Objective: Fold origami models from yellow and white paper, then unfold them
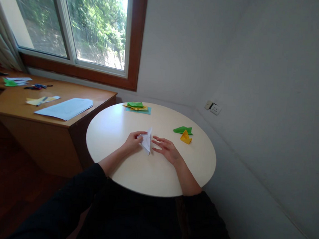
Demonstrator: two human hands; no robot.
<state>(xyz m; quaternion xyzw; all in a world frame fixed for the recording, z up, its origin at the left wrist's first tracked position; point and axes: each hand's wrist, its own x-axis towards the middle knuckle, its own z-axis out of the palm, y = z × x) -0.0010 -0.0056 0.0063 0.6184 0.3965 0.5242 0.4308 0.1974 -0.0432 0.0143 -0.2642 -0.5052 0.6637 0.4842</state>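
A white folded paper (147, 141), flat and kite-shaped with a sharp lower point, lies near the centre of the smooth round cream table (114, 130). The left hand (132, 142) pinches its edge at 9 o'clock with fingers curled; the right hand (166, 149) rests at 3 o'clock, fingers loosely spread, fingertips just beside the paper. At 2 o'clock lie a green folded paper (183, 130) and a yellow folded paper (186, 137), touching; at 12 o'clock, a stack of coloured sheets (137, 107).

Head camera, single view.
Looks forward and down from above the round cream table (120, 131), close; brown-framed window (135, 40) at 11 o'clock.
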